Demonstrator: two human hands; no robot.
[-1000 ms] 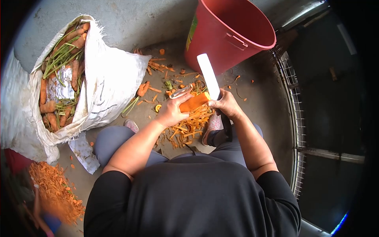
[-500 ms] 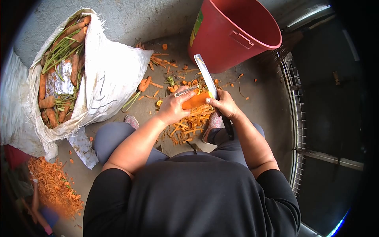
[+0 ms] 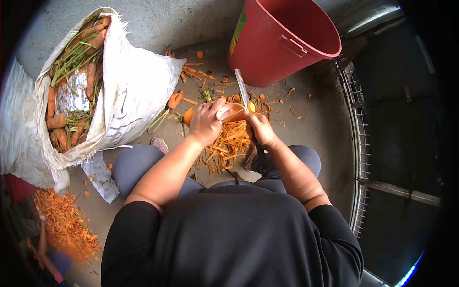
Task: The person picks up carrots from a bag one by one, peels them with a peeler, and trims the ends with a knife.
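Observation:
My left hand (image 3: 204,125) is closed, with a slim metal-edged tool (image 3: 232,117) that looks like a peeler in its fingers. It lies over a peeled orange carrot (image 3: 188,116), whose one end shows left of the hand. My right hand (image 3: 261,130) is closed on a knife (image 3: 242,87), its long blade pointing away from me and its black handle down by my knee. The carrot's yellowish cut end (image 3: 251,106) sits by my right thumb. Below both hands lies a heap of carrot peelings (image 3: 228,148) on the floor between my feet.
A white sack (image 3: 138,91) of carrots with green stalks leans at the left. A red bucket (image 3: 267,52) stands ahead by the wall. More shavings (image 3: 64,225) lie lower left, beside another person's arm (image 3: 44,244). A metal mesh frame (image 3: 361,143) runs along the right.
My left hand has moved slightly left and the carrot's end now sticks out beyond it. My right hand and the knife have shifted a little left, the blade standing more upright.

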